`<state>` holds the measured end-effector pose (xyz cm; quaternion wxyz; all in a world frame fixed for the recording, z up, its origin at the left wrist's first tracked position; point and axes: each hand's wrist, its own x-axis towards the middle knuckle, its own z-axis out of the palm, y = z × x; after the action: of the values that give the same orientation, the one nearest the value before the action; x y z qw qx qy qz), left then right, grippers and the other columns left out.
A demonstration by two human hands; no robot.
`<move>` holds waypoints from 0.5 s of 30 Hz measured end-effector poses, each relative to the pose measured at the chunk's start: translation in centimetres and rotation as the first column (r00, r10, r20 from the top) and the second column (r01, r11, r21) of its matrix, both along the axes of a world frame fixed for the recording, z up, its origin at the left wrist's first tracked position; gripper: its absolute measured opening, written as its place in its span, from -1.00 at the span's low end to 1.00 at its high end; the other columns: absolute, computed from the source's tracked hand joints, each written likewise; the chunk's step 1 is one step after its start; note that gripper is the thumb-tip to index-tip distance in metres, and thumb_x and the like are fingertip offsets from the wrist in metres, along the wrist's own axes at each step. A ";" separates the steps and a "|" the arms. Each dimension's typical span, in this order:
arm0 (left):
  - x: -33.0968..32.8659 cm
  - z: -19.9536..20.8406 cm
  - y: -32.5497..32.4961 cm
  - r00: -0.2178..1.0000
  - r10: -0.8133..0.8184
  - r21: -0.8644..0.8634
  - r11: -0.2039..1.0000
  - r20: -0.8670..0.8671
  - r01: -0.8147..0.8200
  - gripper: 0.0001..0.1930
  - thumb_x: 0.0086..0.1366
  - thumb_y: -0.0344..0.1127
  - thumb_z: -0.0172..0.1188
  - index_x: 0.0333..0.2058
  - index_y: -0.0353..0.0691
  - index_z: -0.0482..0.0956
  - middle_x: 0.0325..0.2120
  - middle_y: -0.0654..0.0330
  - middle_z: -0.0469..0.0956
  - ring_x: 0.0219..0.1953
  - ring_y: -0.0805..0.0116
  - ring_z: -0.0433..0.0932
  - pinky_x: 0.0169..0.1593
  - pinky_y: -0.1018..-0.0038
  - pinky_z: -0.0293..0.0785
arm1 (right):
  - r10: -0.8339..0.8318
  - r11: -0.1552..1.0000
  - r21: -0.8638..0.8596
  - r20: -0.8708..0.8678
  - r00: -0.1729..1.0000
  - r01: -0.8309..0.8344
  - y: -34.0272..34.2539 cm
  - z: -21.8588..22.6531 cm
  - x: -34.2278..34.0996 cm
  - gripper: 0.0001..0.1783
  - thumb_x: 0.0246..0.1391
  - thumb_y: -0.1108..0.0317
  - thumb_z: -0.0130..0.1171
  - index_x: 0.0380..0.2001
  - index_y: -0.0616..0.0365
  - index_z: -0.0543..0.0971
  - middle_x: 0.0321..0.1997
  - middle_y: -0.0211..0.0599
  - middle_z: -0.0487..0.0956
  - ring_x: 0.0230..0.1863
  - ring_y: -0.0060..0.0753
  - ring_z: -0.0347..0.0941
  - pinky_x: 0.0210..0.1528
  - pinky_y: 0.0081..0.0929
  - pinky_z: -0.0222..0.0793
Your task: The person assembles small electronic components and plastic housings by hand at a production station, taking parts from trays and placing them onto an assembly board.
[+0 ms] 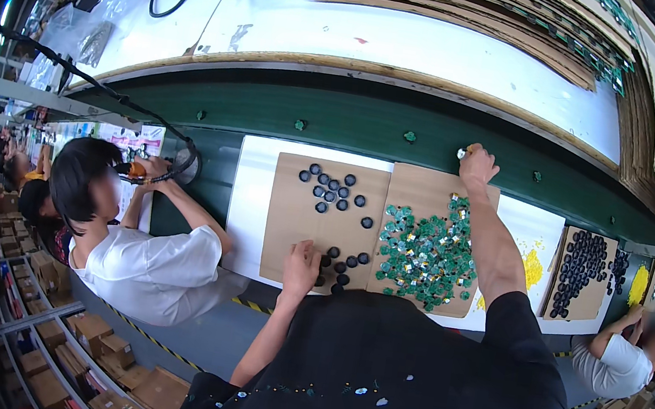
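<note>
My right hand (478, 166) reaches out over the green belt (258, 103), pinching a small circuit board (462, 153) with a pale face. Below that arm, a heap of small green circuit boards (425, 252) covers a cardboard sheet. My left hand (302, 268) is low over another cardboard sheet (288, 199), its fingers curled together; whatever they hold is hidden. Beside it lie several round black caps (346, 266), and a second loose group of black caps (333, 185) sits farther up the same sheet.
Small green boards (410, 137) lie spaced along the belt. Yellow pieces (532, 269) and a sheet packed with black caps (582, 270) are to the right. A co-worker (145, 254) sits at left, another (629, 351) at right. Stacked cardboard (455, 13) fills the far shelf.
</note>
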<state>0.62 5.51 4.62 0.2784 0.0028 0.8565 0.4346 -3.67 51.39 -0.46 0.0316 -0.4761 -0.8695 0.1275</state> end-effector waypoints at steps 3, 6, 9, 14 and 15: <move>0.9 -1.5 -0.5 0.949 -0.168 -0.188 0.975 -0.269 0.119 -0.65 0.21 -0.46 0.22 -0.01 -0.31 0.53 -0.04 -0.05 0.47 -0.13 0.03 0.51 -0.03 0.24 0.48 | -0.015 1.000 0.005 -0.078 0.997 0.015 0.6 0.3 1.3 -0.81 0.10 0.30 0.17 -0.22 0.02 0.64 -0.13 -0.28 0.64 -0.06 -0.10 0.43 0.07 -0.14 0.18; 1.0 -2.5 -0.3 0.897 -0.265 -0.213 0.956 -0.353 0.199 -0.62 0.16 -0.48 0.24 0.00 -0.27 0.52 -0.08 -0.07 0.47 -0.14 -0.04 0.49 -0.02 0.19 0.46 | -0.004 0.998 0.057 -0.152 0.988 0.013 0.0 1.4 3.9 -0.80 0.10 0.28 0.17 -0.22 0.03 0.64 -0.12 -0.28 0.63 -0.06 -0.10 0.43 0.07 -0.13 0.19; 1.1 -3.6 0.0 0.816 -0.364 -0.224 0.930 -0.449 0.292 -0.59 0.10 -0.49 0.26 -0.02 -0.22 0.52 -0.12 -0.08 0.47 -0.16 -0.11 0.46 0.00 0.13 0.43 | 0.003 0.990 0.140 -0.238 0.971 0.031 -1.5 2.1 8.1 -0.78 0.10 0.27 0.17 -0.19 0.03 0.63 -0.16 -0.28 0.62 -0.08 -0.07 0.44 0.03 -0.09 0.24; 0.2 -4.5 0.5 0.831 -0.399 -0.210 0.916 -0.386 0.343 -0.69 0.08 -0.52 0.24 -0.15 -0.22 0.54 -0.20 -0.02 0.52 -0.19 -0.10 0.46 -0.02 0.15 0.43 | -0.249 0.959 0.084 -0.200 0.948 0.269 -2.9 2.1 17.2 -0.79 0.08 0.35 0.14 -0.20 0.03 0.64 -0.16 -0.20 0.61 -0.09 0.01 0.44 0.01 -0.02 0.29; 0.1 -4.6 0.6 0.835 -0.415 -0.211 0.909 -0.362 0.360 -0.70 0.08 -0.53 0.24 -0.16 -0.23 0.54 -0.23 -0.01 0.53 -0.19 -0.09 0.47 -0.03 0.15 0.43 | -0.306 0.943 0.077 -0.187 0.934 0.324 -2.7 1.8 19.2 -0.79 0.08 0.37 0.13 -0.21 0.03 0.64 -0.16 -0.19 0.61 -0.09 0.03 0.44 0.02 -0.02 0.30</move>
<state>0.73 6.10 0.03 0.1796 0.2463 0.9038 0.3005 15.55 48.65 1.37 0.1520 -0.5943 -0.7813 0.1149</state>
